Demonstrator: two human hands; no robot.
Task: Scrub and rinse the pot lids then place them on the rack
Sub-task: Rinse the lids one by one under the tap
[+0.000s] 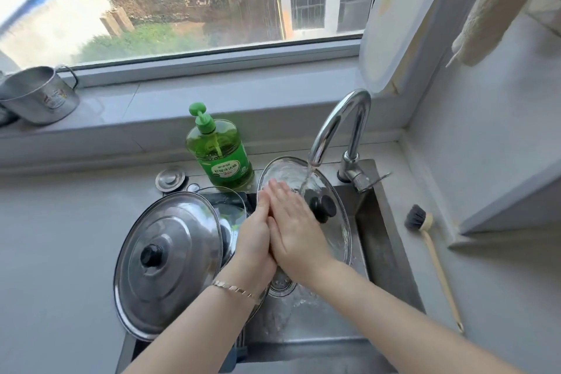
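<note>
Far left, on the window sill: metal mug (39,97). Over the left part of the sink (382,237), propped on a dark rack (241,341): steel lid (168,261), black knob facing up, smaller glass lid (226,206) partly hidden behind. Behind these, on the counter: round drain stopper (170,179), green soap bottle (220,155). Centre: left hand (256,231) and right hand (291,222) side by side, touching, fingers straight, gripping nothing; right palm flat against the large glass lid (337,240), tilted in the basin under the running faucet (340,127), water landing near the black knob (323,208). Right, on the counter: wooden-handled brush (431,252).
</note>
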